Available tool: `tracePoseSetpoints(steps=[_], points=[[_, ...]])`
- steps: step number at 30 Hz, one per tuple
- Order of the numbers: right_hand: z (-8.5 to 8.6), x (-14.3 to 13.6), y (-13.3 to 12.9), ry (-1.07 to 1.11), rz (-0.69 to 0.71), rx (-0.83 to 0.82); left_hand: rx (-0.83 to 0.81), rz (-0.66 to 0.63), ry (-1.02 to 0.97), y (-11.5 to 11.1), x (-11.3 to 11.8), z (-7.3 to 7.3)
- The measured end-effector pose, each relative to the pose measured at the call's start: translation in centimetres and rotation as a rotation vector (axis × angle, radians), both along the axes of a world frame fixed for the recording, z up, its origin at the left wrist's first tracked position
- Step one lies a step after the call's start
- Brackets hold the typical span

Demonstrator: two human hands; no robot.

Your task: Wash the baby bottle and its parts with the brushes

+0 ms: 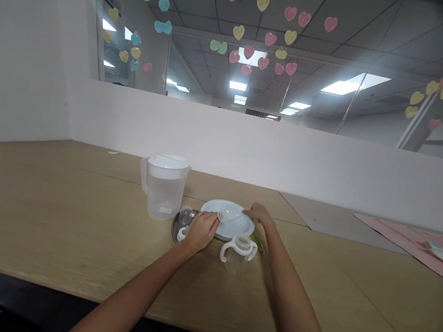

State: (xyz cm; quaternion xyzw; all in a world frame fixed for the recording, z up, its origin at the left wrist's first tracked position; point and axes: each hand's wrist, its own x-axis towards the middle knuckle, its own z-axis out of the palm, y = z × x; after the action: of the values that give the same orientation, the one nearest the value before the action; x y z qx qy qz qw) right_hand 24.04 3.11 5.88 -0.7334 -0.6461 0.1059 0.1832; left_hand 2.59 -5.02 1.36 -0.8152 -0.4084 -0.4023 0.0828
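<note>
My left hand (202, 231) is closed around a small, pale, round translucent piece (220, 216) over the near left side of a white bowl (228, 206). A thin line runs from that piece toward my right hand (258, 213), whose fingers are pinched at the bowl's right rim; what they grip is too small to make out. In front of the bowl stands a clear baby bottle (239, 251) with white twin handles and an open top. Partly behind my left hand, a dark round tray (175, 229) carries a clear dome cap (186, 215) and a white ring (182, 233).
A translucent lidded pitcher (165, 192) holding clear liquid stands left of the bowl. Something green and slim (259, 244) lies beside the bowl's right edge. Farther right are a grey mat (330, 218) and a pink cloth (402, 238). A wall with a window rises behind the table.
</note>
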Motion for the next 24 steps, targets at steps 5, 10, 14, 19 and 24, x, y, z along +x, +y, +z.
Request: tracePoseSetpoints(steps=[5,10,14,19,24], points=[[1.8,0.1,-0.1,0.118,-0.019,0.185,-0.107,0.001,-0.138,0.3,-0.1,0.0],[5.6,-1.8,-2.4,0.657,0.245,0.647,-0.244,-0.079,-0.338,0.9,-0.3,-0.3],[9.0,-4.2,-6.6,0.901,0.49,0.921,-0.303,-0.12,-0.446,1.3,-0.4,-0.6],[9.5,-7.1,-9.0,0.889,0.744,0.795,-0.322,-0.142,-0.486,1.5,-0.3,-0.8],[8.3,-8.4,-8.8,0.798,0.773,0.757,-0.362,-0.184,-0.539,1.4,-0.2,-0.7]])
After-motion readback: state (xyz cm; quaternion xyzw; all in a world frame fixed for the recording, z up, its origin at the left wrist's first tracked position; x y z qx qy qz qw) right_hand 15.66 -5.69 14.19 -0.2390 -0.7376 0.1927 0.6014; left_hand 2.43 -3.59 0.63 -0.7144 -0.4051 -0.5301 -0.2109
